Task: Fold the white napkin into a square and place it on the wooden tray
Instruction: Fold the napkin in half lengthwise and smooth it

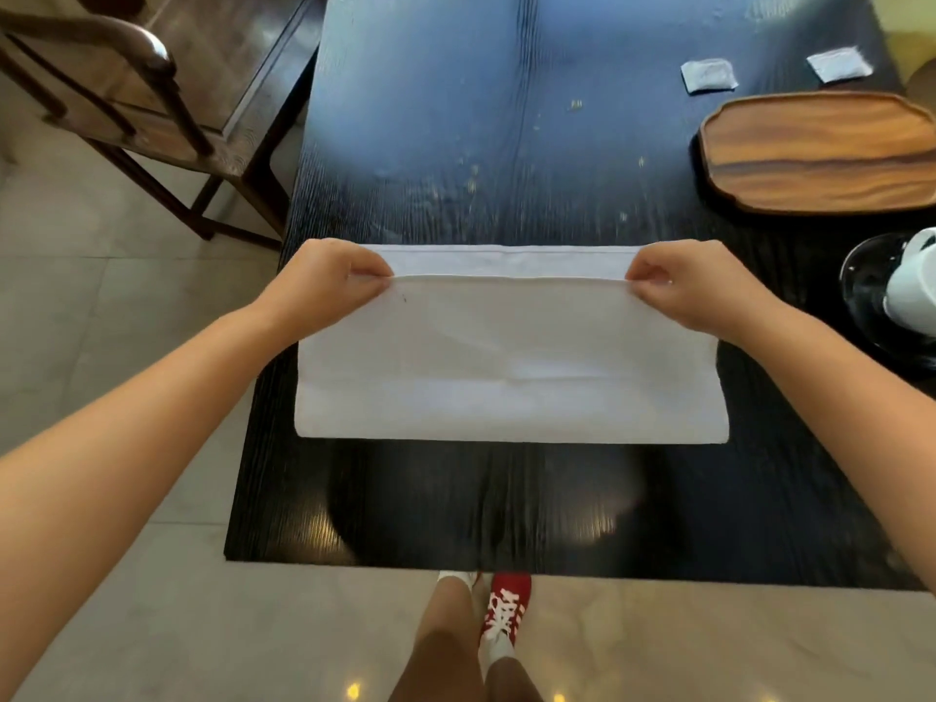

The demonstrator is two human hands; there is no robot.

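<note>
Left hand (324,286): fingers curled, pinching left corner of the white rectangular cloth napkin (509,362).
Right hand (694,286): fingers curled, pinching right corner.

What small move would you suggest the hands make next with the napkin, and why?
Probably carry the pinched edge forward onto the far edge. The left hand and right hand each pinch a corner of the white napkin, whose top layer stops short of the strip beyond.

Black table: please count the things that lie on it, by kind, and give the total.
White napkin: 1
Wooden tray: 1
Small grey packets: 2
White cup: 1
Dark glass dish: 1
Total: 6
</note>
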